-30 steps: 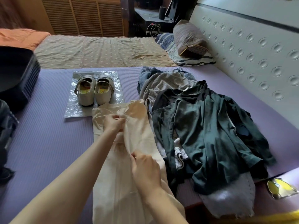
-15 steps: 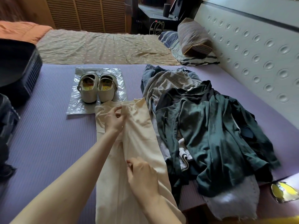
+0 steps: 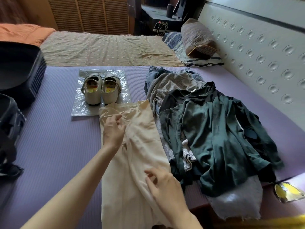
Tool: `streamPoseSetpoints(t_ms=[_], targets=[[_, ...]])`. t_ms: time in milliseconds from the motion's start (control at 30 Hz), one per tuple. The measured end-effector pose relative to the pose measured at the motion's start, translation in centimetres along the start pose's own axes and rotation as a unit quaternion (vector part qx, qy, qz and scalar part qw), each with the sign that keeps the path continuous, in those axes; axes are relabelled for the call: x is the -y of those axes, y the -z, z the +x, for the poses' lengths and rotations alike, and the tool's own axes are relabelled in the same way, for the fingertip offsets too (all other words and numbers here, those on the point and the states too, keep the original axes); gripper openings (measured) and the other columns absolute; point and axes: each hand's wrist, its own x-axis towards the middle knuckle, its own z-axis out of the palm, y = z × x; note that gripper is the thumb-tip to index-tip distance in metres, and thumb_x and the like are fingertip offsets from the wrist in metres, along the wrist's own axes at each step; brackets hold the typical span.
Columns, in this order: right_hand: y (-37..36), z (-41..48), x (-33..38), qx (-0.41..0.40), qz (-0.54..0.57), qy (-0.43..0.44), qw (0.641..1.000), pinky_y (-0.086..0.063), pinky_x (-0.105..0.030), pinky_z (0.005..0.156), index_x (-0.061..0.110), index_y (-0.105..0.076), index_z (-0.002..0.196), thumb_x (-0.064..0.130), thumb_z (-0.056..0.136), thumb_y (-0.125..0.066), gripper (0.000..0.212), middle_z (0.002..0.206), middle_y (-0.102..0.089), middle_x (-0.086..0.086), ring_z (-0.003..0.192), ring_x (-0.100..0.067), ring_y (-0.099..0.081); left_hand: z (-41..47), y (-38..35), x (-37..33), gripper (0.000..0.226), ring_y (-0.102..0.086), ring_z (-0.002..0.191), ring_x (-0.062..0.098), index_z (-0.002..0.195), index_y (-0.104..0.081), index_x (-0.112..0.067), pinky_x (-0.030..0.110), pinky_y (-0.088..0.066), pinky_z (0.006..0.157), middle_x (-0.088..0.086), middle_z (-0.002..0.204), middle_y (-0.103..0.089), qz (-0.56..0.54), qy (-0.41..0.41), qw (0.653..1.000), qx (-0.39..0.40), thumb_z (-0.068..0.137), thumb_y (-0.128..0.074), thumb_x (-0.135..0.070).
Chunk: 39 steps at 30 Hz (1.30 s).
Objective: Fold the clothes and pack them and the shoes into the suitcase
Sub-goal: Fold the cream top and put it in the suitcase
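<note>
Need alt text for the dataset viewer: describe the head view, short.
A person's left hand and right hand lie on a cream garment spread on a purple mat. A pair of cream shoes stands on a clear plastic bag beyond it, a pile of dark clothes lies to the right, and a black suitcase sits at the left edge.

Suitcase point(image 3: 19, 71) cut off at left, yellow obj point(image 3: 287, 192) bottom-right blurred

Legible markings: none.
Coloured print is seen on the insoles point(image 3: 91, 87) of the shoes point(image 3: 109, 96), but no text or number can be read.
</note>
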Motion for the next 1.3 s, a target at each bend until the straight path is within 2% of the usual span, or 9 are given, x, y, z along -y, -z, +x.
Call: streamPoseSetpoints(t_ms=[133, 267, 367, 500, 800, 933, 1033, 1167, 1300], targets=[[-0.6, -4.4, -2.6, -0.062, -0.04, -0.011, 0.997, -0.039, -0.009, 0.059, 0.039, -0.061, 0.091, 0.046, 0.078, -0.057, 0.015, 0.087, -0.058, 0.022, 0.079, 0.007, -0.057, -5.6, 2.4, -0.6, 0.019, -0.062, 0.08, 0.007, 0.105, -0.062, -0.012, 0.007, -0.044, 0.068, -0.001, 0.096, -0.064, -0.063, -0.003, 0.998, 0.018, 0.086, -0.065, -0.01], [-2.4, -7.7, -4.3, -0.095, -0.065, -0.02, 0.993, -0.039, -0.012, 0.064, 0.037, -0.064, 0.073, 0.031, 0.048, -0.092, 0.039, 0.073, -0.056, 0.02, 0.074, 0.003, -0.048, -12.5, 4.8, -0.6, 0.014, -0.063, 0.081, 0.001, 0.099, -0.066, -0.02, 0.024, -0.053, 0.073, -0.007, 0.091, -0.068, -0.122, 0.046, 0.989, 0.072, 0.087, -0.065, -0.012], [-3.0, -8.9, -4.9, -0.119, -0.096, -0.04, 0.987, -0.041, -0.012, 0.053, 0.031, -0.069, 0.074, 0.032, 0.033, -0.096, 0.049, 0.07, -0.057, 0.015, 0.076, -0.004, -0.045, -17.0, 5.7, 0.0, 0.015, -0.064, 0.082, 0.0, 0.095, -0.067, -0.026, 0.025, -0.056, 0.066, -0.007, 0.087, -0.069, -0.138, 0.075, 0.982, 0.103, 0.087, -0.065, -0.013], [-3.6, -9.4, -5.1, -0.157, -0.111, -0.067, 0.979, -0.048, -0.022, 0.046, 0.028, -0.069, 0.079, 0.03, 0.035, -0.096, 0.051, 0.073, -0.057, 0.013, 0.079, -0.01, -0.043, -20.8, 5.6, 1.4, 0.021, -0.068, 0.081, 0.01, 0.092, -0.069, -0.026, 0.023, -0.056, 0.06, -0.002, 0.085, -0.072, -0.147, 0.116, 0.975, 0.116, 0.085, -0.066, -0.006], [-4.0, -10.2, -4.7, -0.217, -0.075, -0.054, 0.972, -0.036, -0.013, 0.061, 0.028, -0.062, 0.066, 0.015, 0.051, -0.091, 0.034, 0.068, -0.057, 0.018, 0.076, -0.006, -0.046, -24.6, 5.0, 1.1, 0.019, -0.068, 0.084, 0.006, 0.093, -0.07, -0.022, 0.023, -0.056, 0.065, -0.004, 0.087, -0.072, -0.152, 0.144, 0.97, 0.124, 0.085, -0.066, -0.005], [-3.5, -11.4, -3.3, -0.257, -0.037, -0.022, 0.965, -0.036, -0.011, 0.069, 0.031, -0.057, 0.067, 0.032, 0.071, -0.066, 0.009, 0.073, -0.055, 0.019, 0.079, 0.0, -0.049, -25.0, 4.7, 0.9, 0.019, -0.067, 0.085, 0.004, 0.093, -0.068, -0.026, 0.027, -0.057, 0.069, -0.006, 0.087, -0.072, -0.151, 0.137, 0.97, 0.136, 0.086, -0.065, -0.008], [-3.8, -12.2, -1.9, -0.232, 0.01, -0.044, 0.972, -0.036, -0.01, 0.062, 0.032, -0.056, 0.066, 0.027, 0.061, -0.07, 0.015, 0.071, -0.055, 0.02, 0.072, 0.002, -0.05, -25.5, 4.8, 0.8, 0.016, -0.068, 0.084, 0.004, 0.096, -0.066, -0.026, 0.027, -0.057, 0.07, -0.004, 0.088, -0.072, -0.168, 0.153, 0.965, 0.134, 0.089, -0.062, -0.012], [-5.2, -12.8, -1.2, -0.152, 0.034, -0.074, 0.985, -0.036, -0.008, 0.051, 0.034, -0.055, 0.074, 0.037, 0.066, -0.069, 0.017, 0.075, -0.059, 0.022, 0.066, 0.005, -0.056, -26.4, 5.0, 1.2, 0.013, -0.069, 0.085, 0.004, 0.098, -0.064, -0.028, 0.022, -0.054, 0.072, -0.004, 0.089, -0.073, -0.171, 0.181, 0.959, 0.133, 0.091, -0.061, -0.019], [-4.8, -13.5, -1.6, -0.011, 0.037, -0.142, 0.989, -0.039, -0.019, 0.069, 0.036, -0.054, 0.098, 0.045, 0.084, -0.062, 0.019, 0.076, -0.054, 0.024, 0.096, -0.003, -0.057, -27.6, 4.9, 1.5, 0.013, -0.068, 0.076, 0.002, 0.097, -0.065, -0.023, 0.021, -0.053, 0.056, -0.002, 0.085, -0.073, -0.149, 0.191, 0.961, 0.132, 0.089, -0.062, -0.013]])
